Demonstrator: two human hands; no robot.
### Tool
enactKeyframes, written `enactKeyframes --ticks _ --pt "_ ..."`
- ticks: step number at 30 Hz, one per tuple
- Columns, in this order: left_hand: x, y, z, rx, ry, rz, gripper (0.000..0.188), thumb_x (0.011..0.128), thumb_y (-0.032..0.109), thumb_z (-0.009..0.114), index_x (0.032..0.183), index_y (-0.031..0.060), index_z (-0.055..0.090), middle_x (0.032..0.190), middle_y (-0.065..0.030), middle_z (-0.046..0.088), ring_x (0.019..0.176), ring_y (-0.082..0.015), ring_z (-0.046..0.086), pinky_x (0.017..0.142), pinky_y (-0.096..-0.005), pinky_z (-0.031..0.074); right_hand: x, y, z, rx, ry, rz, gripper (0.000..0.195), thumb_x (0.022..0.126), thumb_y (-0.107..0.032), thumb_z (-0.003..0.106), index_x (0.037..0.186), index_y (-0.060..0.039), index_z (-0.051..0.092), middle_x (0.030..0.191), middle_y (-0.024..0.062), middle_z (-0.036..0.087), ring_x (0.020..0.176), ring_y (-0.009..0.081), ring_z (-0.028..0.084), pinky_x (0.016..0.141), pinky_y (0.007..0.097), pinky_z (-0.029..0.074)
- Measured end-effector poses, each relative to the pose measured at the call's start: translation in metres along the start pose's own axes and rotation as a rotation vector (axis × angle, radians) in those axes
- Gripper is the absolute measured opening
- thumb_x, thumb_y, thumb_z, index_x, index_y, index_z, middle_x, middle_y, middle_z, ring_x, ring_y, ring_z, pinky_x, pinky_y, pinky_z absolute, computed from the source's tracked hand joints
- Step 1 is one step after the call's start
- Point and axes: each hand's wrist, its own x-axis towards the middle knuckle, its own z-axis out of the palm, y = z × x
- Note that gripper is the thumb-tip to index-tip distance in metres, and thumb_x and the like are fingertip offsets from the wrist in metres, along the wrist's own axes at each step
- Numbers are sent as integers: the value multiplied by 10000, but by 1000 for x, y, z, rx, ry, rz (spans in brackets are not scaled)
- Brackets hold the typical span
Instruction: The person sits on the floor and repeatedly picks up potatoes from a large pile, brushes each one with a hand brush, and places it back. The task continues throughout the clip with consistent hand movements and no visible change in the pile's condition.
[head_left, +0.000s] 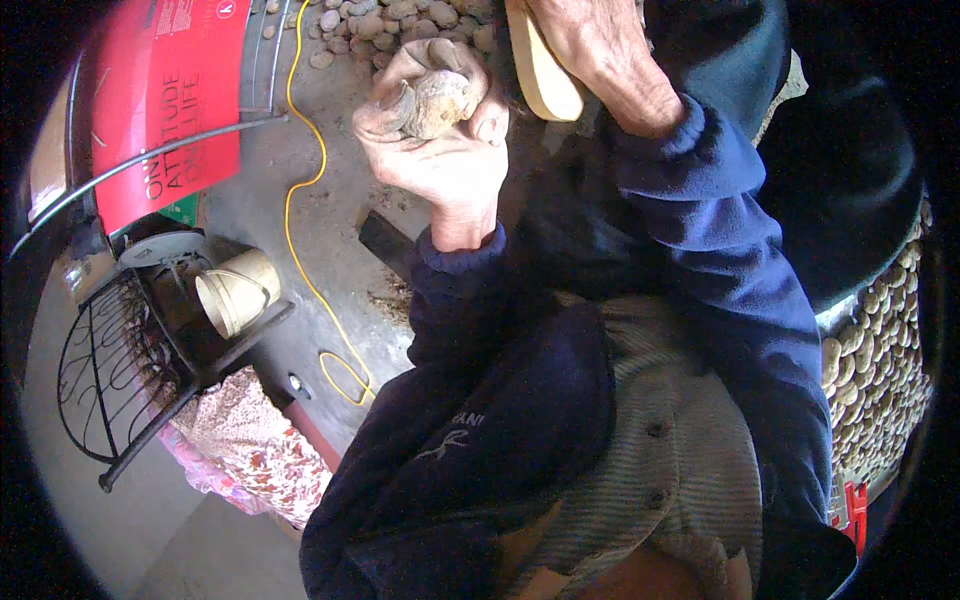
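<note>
My left hand (442, 150), palm up at the top centre, has its fingers curled round a rough, brownish lump (439, 101) that looks like a nut or stone. To its right, my right hand (600, 52) reaches past the top edge of the picture, so its fingers are out of sight. Along that hand lies a pale wooden piece with a rounded end (551, 82), perhaps a brush handle; whether the fingers grip it is hidden. Beyond my left hand, a heap of similar round brown lumps (390, 22) lies on the grey floor.
A yellow cord (304, 262) runs along the floor at the left. Beside it stand a white bucket (232, 292), a black metal chair (97, 375) and a red printed banner (172, 97). Flat oval pieces (877, 360) cover a surface at the right. Dark cloth covers my legs.
</note>
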Motion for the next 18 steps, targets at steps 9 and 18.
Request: enactKeyframes --ticks 9,18 --pt "2 -23 -2 231 229 64 178 836 254 441 891 101 513 909 -41 497 931 -158 523 865 -311 441 3 -20 -1 401 -273 44 57 796 -208 563 788 -152 561 545 166 420 525 369 503 436 435 355" --pt "-5 1 15 539 -24 178 319 834 304 407 649 45 423 607 -75 442 395 -170 401 340 -270 305 10 -2 -5 112 -38 16 87 737 -73 574 798 -111 525 571 159 430 493 356 466 446 424 368"
